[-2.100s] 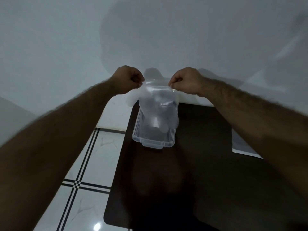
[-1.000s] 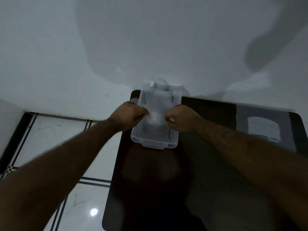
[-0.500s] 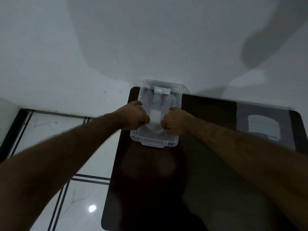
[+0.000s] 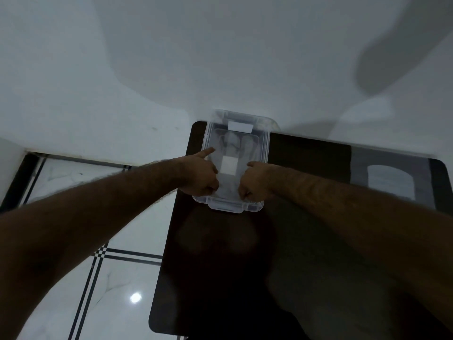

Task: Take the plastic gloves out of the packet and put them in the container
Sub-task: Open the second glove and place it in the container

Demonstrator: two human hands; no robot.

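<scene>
Nearest me, the dark table (image 4: 220, 278) fills the lower middle, white tiled floor (image 4: 117, 241) to its left. Farther on, my two hands sit in the near end of the clear container (image 4: 266, 153). The left hand (image 4: 199, 176) is mostly curled, its forefinger pointing far along the left wall. The right hand (image 4: 253, 184) is curled knuckles-down. I cannot tell whether either pinches anything. Between them, the plastic gloves (image 4: 230, 163) lie in the container, long axis running near to far like the container's, fingers toward the far end. At far right lies a flat packet (image 4: 389, 177).
</scene>
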